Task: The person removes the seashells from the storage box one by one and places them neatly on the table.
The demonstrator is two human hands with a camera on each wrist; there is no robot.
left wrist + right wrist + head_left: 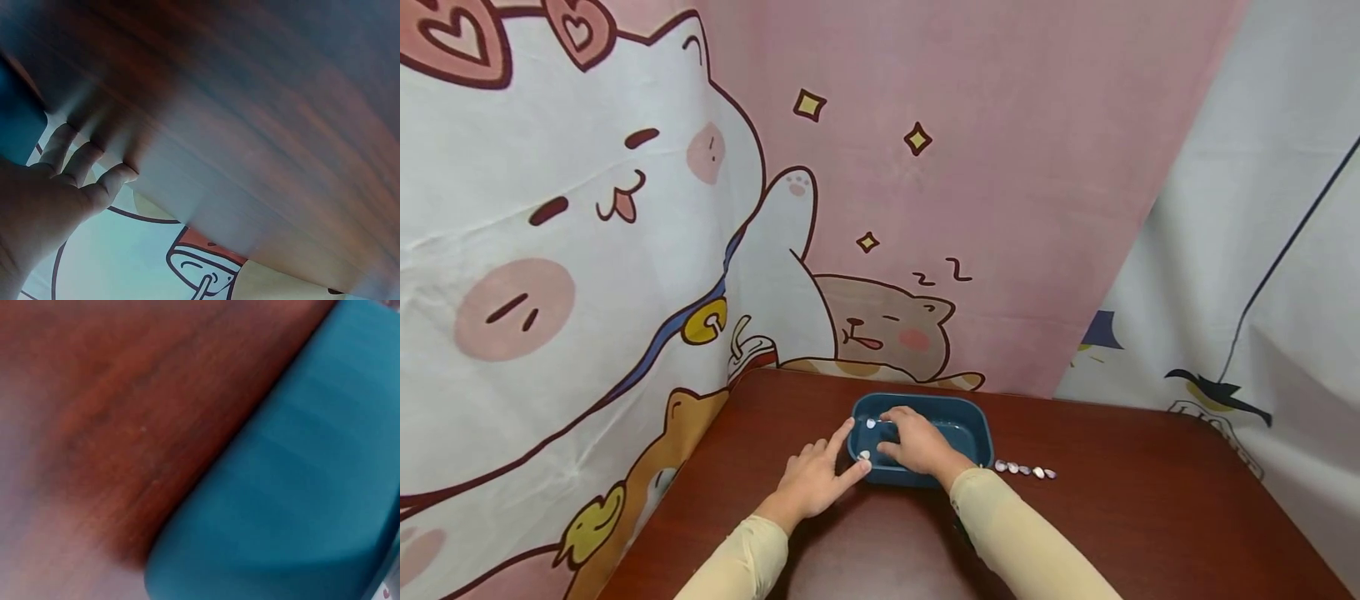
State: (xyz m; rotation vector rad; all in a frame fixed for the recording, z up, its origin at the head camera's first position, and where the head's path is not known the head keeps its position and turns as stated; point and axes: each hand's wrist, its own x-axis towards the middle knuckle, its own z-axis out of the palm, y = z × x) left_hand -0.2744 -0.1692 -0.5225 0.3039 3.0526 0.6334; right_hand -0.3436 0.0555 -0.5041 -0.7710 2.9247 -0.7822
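Observation:
A blue rectangular tub (917, 477) stands on the table, with small whitish, shell-like pieces (871, 423) inside its left end. My left hand (811, 483) is at the tub's left side, fingers spread, index fingertip and thumb at the rim. In the left wrist view, three fingers of the left hand (69, 181) extend beside the tub (15, 119). My right hand (921, 442) reaches over the near wall into the tub, thumb and index finger bent and apart near the pieces; its other fingers are hidden. Only the outer wall of the tub (275, 487) fills the right wrist view.
Several similar pale pieces (1025, 470) lie in a row on the table just right of the tub. The dark reddish-brown table (1120, 517) ends at a cartoon-printed cloth (1000, 208) behind and on the left.

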